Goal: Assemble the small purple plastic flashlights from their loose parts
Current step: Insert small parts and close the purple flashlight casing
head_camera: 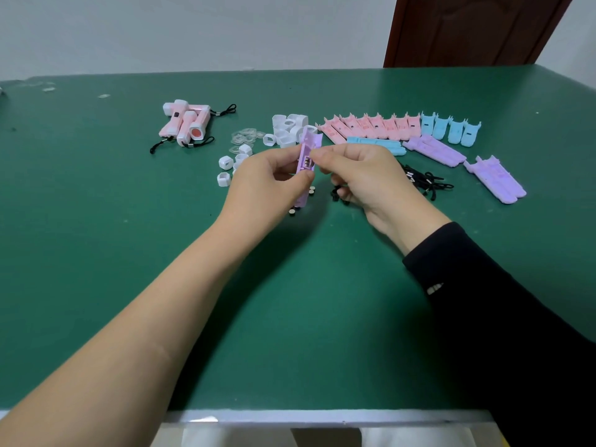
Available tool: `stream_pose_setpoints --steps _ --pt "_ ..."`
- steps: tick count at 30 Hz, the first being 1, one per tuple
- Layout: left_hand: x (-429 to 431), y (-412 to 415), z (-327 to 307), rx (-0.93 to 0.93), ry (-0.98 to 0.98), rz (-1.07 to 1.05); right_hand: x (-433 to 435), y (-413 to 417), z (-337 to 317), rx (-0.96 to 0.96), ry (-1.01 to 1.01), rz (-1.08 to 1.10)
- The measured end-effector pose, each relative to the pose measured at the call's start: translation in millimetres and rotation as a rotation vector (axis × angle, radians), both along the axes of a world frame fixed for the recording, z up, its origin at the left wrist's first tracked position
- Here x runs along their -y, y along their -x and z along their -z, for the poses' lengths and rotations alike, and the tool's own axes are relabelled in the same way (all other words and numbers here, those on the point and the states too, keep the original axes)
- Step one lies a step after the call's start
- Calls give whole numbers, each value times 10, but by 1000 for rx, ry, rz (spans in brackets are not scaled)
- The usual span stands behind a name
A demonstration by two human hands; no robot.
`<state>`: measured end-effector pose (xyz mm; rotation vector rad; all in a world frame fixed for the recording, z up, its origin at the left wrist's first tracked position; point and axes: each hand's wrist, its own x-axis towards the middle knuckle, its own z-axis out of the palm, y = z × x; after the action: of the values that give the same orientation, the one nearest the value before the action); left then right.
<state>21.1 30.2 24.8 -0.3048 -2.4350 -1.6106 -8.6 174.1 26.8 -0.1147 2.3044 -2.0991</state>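
**— What is the person holding?**
— A purple shell (pixel 306 156), one half of a flashlight body in pale lilac plastic. It is long and narrow and flares at one end, and its hollow side is turned up toward the person. Small metal button cells (pixel 307 162) sit in a row inside it at mid-length.

**— Where is it, and which way does it point?**
— It is raised above the middle of the green bench (pixel 290 301). Its long axis runs from the near edge toward the far edge, leaning slightly right at the top. The flared head points at the far edge, and the narrow tail pokes out below the palm.

**— And the hands?**
— The left hand (pixel 267 185) grips the shell, fingers curled round its left side and thumb against it. The right hand (pixel 361 175), in a black sleeve, has its fingers bent. Its thumb and forefinger pinch the shell's right rim beside the cells.

**— What else is on the bench?**
— Finished pink flashlights (pixel 187 124) lie toward the far left. White caps (pixel 287 129) and loose purple halves (pixel 435 150) lie behind the hands.
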Motion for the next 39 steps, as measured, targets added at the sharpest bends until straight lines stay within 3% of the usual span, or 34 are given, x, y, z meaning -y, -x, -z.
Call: stream_pose_setpoints --steps 11,29,39 --pt "-11 23 -3 147 -252 66 18 -15 0 -24 48 -108" --pt "-22 -3 -17 107 -214 45 48 -33 21 -67 48 -61" --pt "-30 -31 -39 67 -203 23 155 -110 41 -201 176 2"
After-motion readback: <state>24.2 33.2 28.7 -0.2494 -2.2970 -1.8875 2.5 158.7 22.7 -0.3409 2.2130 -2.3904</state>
